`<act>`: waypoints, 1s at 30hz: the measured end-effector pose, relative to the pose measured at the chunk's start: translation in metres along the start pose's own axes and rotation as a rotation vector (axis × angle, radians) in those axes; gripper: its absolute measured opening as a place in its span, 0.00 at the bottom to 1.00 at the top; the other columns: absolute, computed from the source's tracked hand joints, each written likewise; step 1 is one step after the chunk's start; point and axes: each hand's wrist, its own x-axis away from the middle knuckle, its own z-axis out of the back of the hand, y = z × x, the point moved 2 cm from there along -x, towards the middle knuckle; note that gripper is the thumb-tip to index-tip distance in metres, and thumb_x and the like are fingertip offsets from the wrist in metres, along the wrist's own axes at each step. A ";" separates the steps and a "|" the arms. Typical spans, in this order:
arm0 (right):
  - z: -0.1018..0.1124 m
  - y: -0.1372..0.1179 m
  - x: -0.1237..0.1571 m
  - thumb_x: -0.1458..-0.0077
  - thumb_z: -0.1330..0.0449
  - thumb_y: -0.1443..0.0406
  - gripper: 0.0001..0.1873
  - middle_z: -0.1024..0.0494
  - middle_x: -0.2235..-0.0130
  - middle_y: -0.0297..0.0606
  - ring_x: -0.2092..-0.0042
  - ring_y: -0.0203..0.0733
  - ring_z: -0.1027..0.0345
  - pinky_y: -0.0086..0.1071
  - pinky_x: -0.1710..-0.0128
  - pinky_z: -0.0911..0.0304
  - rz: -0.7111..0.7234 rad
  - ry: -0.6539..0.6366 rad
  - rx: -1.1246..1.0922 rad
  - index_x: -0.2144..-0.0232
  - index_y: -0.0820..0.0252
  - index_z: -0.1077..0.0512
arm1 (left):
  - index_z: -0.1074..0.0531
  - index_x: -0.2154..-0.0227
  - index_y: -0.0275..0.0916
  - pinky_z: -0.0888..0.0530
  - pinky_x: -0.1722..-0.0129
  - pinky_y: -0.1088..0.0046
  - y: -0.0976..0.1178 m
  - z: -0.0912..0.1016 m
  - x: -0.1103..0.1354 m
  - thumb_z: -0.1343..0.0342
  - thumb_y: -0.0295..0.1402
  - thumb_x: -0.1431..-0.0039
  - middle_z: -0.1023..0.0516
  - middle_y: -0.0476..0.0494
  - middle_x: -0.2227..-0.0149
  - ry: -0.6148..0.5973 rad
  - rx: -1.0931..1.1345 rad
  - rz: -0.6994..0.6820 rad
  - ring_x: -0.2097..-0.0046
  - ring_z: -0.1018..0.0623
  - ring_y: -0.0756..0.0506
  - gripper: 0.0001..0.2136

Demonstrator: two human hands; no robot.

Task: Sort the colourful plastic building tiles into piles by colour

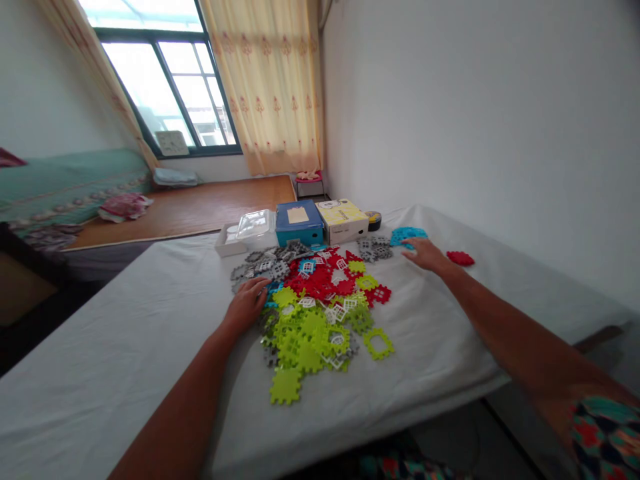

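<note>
A heap of flat interlocking plastic tiles lies on a white-covered table (125,360): lime green tiles (305,337) nearest me, red tiles (325,280) in the middle, grey tiles (265,265) at the far left. My left hand (247,303) rests palm down at the heap's left edge, fingers curled onto blue and green pieces. My right hand (425,254) lies flat and open beside a small stack of blue tiles (407,235), fingertips touching it. A separate stack of red tiles (461,258) sits just right of that hand.
At the table's far edge stand a clear plastic box (253,227), a blue box (299,223), a yellow-white box (344,220) and a small dark round tin (373,219). A white wall runs along the right. A wooden platform, a bed and a curtained window lie beyond.
</note>
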 end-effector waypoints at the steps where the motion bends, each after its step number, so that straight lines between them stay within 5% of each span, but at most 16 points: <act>1: -0.002 -0.032 -0.001 0.44 0.45 0.60 0.21 0.27 0.46 0.47 0.45 0.50 0.35 0.44 0.44 0.42 0.162 -0.056 -0.084 0.49 0.59 0.28 | 0.27 0.51 0.41 0.33 0.43 0.56 0.000 0.000 0.000 0.57 0.39 0.37 0.26 0.41 0.50 -0.002 -0.001 -0.002 0.46 0.29 0.41 0.19; 6: -0.011 -0.156 0.013 0.46 0.41 0.57 0.21 0.22 0.53 0.42 0.54 0.45 0.28 0.35 0.54 0.36 0.588 -0.368 -0.255 0.51 0.57 0.26 | 0.28 0.50 0.40 0.34 0.43 0.57 0.002 0.001 0.003 0.58 0.37 0.36 0.27 0.40 0.48 -0.008 -0.016 -0.010 0.46 0.30 0.42 0.18; 9: -0.012 -0.184 0.023 0.53 0.35 0.57 0.21 0.20 0.59 0.40 0.60 0.45 0.27 0.31 0.61 0.36 0.628 -0.528 -0.165 0.56 0.56 0.23 | 0.27 0.50 0.39 0.34 0.43 0.57 0.004 0.003 0.003 0.57 0.37 0.36 0.27 0.40 0.48 -0.013 -0.002 -0.013 0.46 0.30 0.42 0.18; 12: -0.009 -0.187 0.027 0.51 0.37 0.59 0.15 0.19 0.65 0.37 0.65 0.43 0.27 0.30 0.66 0.38 0.621 -0.516 -0.151 0.61 0.55 0.22 | 0.27 0.50 0.39 0.33 0.43 0.58 0.005 0.004 0.003 0.56 0.37 0.37 0.27 0.40 0.48 -0.015 0.016 -0.021 0.46 0.30 0.42 0.18; 18: -0.016 -0.166 0.026 0.43 0.48 0.62 0.17 0.19 0.61 0.38 0.62 0.43 0.26 0.32 0.60 0.37 0.478 -0.305 -0.326 0.57 0.57 0.22 | 0.27 0.50 0.41 0.33 0.43 0.58 0.003 0.004 0.003 0.56 0.37 0.37 0.27 0.41 0.48 -0.024 0.023 -0.023 0.47 0.29 0.42 0.18; 23: -0.028 -0.130 0.010 0.44 0.45 0.59 0.16 0.19 0.58 0.38 0.59 0.44 0.26 0.36 0.56 0.35 0.315 -0.201 -0.540 0.59 0.58 0.22 | 0.27 0.50 0.41 0.33 0.43 0.57 0.002 0.005 0.002 0.57 0.39 0.36 0.27 0.41 0.48 -0.033 0.015 -0.019 0.46 0.29 0.41 0.18; 27: -0.016 -0.072 -0.009 0.44 0.45 0.57 0.18 0.19 0.61 0.41 0.63 0.42 0.27 0.34 0.61 0.33 0.063 -0.034 -0.573 0.57 0.60 0.24 | 0.27 0.50 0.41 0.33 0.43 0.57 -0.001 0.004 0.002 0.58 0.41 0.36 0.27 0.40 0.48 -0.035 0.007 -0.026 0.46 0.30 0.41 0.20; 30: 0.002 -0.014 -0.012 0.44 0.45 0.59 0.15 0.20 0.61 0.43 0.62 0.44 0.27 0.35 0.60 0.33 -0.189 0.147 -0.316 0.59 0.58 0.24 | 0.27 0.51 0.41 0.33 0.43 0.57 -0.006 0.003 0.000 0.58 0.43 0.37 0.26 0.40 0.49 -0.029 0.000 -0.033 0.46 0.29 0.40 0.20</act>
